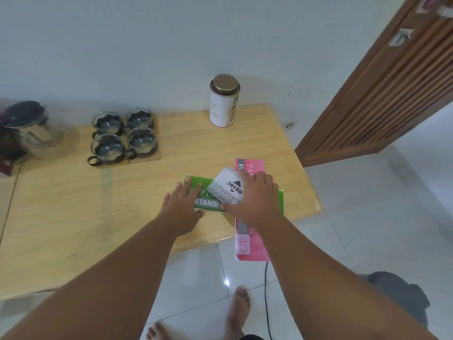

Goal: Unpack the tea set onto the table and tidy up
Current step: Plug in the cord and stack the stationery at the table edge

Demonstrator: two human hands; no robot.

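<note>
Fingers [262, 179] of the right hand [252, 200] are curled round a white box [228, 186] held over the green booklet [208, 203]. The left hand [182, 207] is laid flat on the booklet's left end. Four glass cups [123, 134] and a teapot [41, 132] are set well beyond it, leftward, on the surface [98, 204].

The room looks evenly lit to me, with soft and rather cool light and no hard shadows. Only a faint shade lies on the wooden table [98, 204] under the arms. One small glare spot shines on the white floor tile [226, 282]. The whole picture is a little soft. The glass teapot [41, 133] at the left edge is blurred and stretched, and the wooden door [382, 94] leans from the wide lens. The white Joyko box [229, 186] gripped by the right hand [252, 200] is slightly smeared, but I can read its lettering.
</note>
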